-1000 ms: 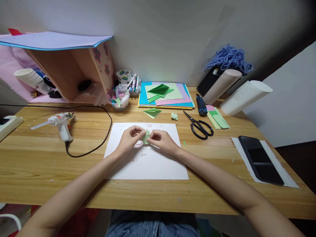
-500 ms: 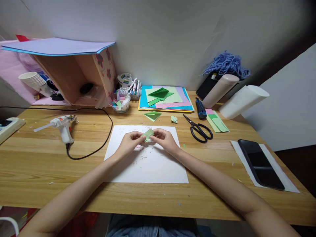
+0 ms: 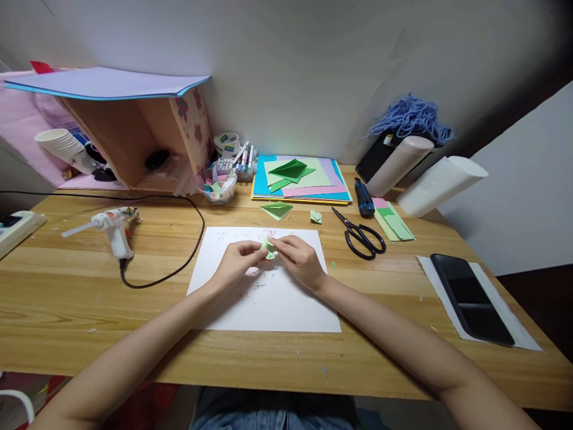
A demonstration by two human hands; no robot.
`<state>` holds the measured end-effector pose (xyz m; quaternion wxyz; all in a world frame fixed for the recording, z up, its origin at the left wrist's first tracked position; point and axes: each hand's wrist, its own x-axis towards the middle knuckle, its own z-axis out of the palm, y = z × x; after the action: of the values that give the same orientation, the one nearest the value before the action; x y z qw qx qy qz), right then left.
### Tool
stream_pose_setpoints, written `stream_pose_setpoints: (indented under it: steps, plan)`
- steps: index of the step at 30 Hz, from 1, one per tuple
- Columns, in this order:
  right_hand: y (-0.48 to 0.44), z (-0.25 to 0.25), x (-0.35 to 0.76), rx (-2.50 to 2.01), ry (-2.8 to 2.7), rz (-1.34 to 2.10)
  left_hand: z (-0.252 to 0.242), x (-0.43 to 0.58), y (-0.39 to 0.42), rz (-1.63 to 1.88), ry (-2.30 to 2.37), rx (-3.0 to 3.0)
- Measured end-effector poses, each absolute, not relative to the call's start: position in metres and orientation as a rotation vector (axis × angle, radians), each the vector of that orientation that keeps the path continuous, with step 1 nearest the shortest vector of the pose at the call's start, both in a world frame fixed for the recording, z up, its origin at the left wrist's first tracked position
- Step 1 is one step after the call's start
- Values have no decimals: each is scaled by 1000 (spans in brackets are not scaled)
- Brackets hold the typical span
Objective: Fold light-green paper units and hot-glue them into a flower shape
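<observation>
Both my hands meet over a white sheet [image 3: 268, 298] lying on the wooden desk. My left hand [image 3: 236, 263] and my right hand [image 3: 299, 259] each pinch a small folded piece of light green paper [image 3: 268, 248] between thumb and fingertips, just above the sheet. Most of the green piece is covered by my fingers. Small coloured scraps dot the white sheet around it.
A glue gun [image 3: 111, 230] with a black cord lies at the left. Black scissors [image 3: 362, 235], a blue cutter [image 3: 364, 198] and green strips [image 3: 394, 222] sit to the right, a phone [image 3: 470, 297] farther right. Stacked coloured paper [image 3: 299, 178], folded green pieces [image 3: 277, 209] and a scrap cup [image 3: 217, 184] are behind.
The green piece has been turned and tucked between my fingertips; my right hand has shifted slightly left over it. The view has steadied a little.
</observation>
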<state>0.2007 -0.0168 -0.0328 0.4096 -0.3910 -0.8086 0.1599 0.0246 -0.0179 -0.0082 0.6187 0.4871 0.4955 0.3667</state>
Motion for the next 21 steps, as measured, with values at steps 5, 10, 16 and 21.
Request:
stream_pose_setpoints:
  steps: [5,10,16,21]
  plan:
    - [-15,-33,203,-955,-2218,173,-9,22,-16,831,1135,1150]
    - [-15,-35,203,-928,-2271,68,-9,21,-14,812,1128,1163]
    - [-15,-35,202,-922,-2278,98,-13,19,-13,823,1116,1193]
    - [-15,-33,198,-1004,-2034,535,-13,19,-13,855,1162,1280]
